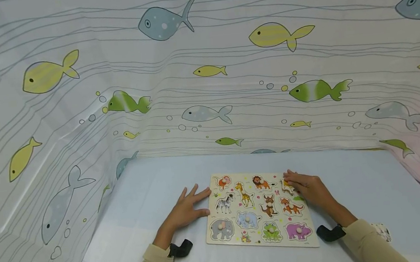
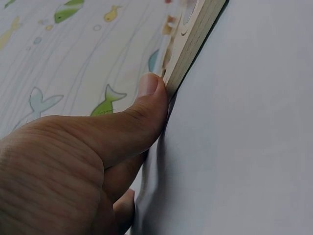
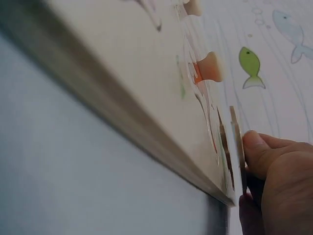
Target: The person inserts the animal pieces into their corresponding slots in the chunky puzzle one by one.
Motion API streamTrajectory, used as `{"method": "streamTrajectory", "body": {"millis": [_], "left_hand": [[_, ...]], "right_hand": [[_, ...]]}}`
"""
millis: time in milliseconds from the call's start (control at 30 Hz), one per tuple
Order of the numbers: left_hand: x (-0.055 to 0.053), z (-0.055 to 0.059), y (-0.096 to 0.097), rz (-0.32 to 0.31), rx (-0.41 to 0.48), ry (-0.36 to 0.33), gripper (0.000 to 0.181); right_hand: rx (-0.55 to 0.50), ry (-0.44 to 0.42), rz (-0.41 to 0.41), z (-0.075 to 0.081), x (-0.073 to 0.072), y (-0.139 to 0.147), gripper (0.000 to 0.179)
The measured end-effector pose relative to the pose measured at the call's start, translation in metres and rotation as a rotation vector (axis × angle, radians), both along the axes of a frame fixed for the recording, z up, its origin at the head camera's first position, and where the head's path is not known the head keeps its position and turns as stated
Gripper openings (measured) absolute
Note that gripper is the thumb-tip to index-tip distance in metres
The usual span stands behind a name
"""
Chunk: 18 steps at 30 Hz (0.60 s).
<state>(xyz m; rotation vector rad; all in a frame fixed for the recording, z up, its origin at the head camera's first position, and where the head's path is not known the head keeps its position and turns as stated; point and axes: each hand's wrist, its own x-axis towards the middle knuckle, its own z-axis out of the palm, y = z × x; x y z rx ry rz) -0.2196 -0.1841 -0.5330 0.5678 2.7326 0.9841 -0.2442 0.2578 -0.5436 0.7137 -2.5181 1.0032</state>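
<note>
A wooden peg puzzle board (image 1: 260, 239) with animal pieces lies on the table. At its upper right corner my right hand (image 1: 310, 186) pinches a yellow animal piece (image 1: 287, 187), its kind partly covered by the fingers. In the right wrist view, that piece (image 3: 238, 156) stands tilted over the board's corner, with the thumb of my right hand (image 3: 286, 174) against it. On the opposite side my left hand (image 1: 185, 210) is spread, thumb and forefinger touching the board's left edge. The left wrist view has the thumb (image 2: 149, 100) against the board's side (image 2: 190, 54).
Among the pieces in the board are a grey elephant (image 1: 222, 231), a green frog (image 1: 271, 232) and a purple hippo (image 1: 298, 231). A black-and-white patterned thing (image 1: 383, 232) lies partly behind the right sleeve. A fish-printed sheet (image 1: 205, 84) rises behind the table.
</note>
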Motion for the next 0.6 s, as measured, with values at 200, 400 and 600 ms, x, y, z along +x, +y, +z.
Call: {"method": "streamTrajectory", "body": {"millis": [200,400,600], "left_hand": [[-0.0010,-0.0005,-0.0001,0.008,-0.012,-0.007,0.072],[-0.0016,-0.0003,-0.0008,-0.004,-0.009,0.000,0.072],[-0.0012,-0.0013,-0.0007,0.006,-0.007,-0.014,0.072]], "right_hand": [[-0.012,0.008,0.031,-0.0019,-0.0004,0.0007,0.026],[-0.012,-0.006,0.036,-0.0021,0.0001,0.0010,0.024],[-0.004,-0.013,0.029,-0.0030,0.0008,0.0006,0.024]]}}
